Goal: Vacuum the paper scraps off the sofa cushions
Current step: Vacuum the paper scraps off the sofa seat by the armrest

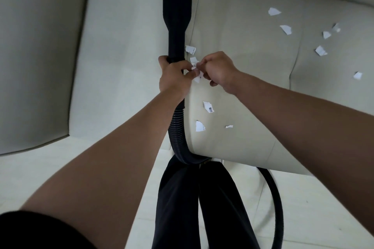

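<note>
A black vacuum wand (177,12) runs up the middle of the head view and widens toward the top. My left hand (174,78) grips the wand where it joins the ribbed hose (178,127); its thumb and fingertip also touch a white paper scrap (196,79). My right hand (217,70) pinches that same scrap right beside the wand. Several white paper scraps lie on the beige sofa cushion (242,46), some just below my hands (208,106) (200,126), others at the right (273,11) (320,50).
The hose loops down over the cushion's front edge and curves across the pale tiled floor (277,208). My legs in dark trousers (202,208) stand against the sofa. At the left a grey armrest (36,56) rises.
</note>
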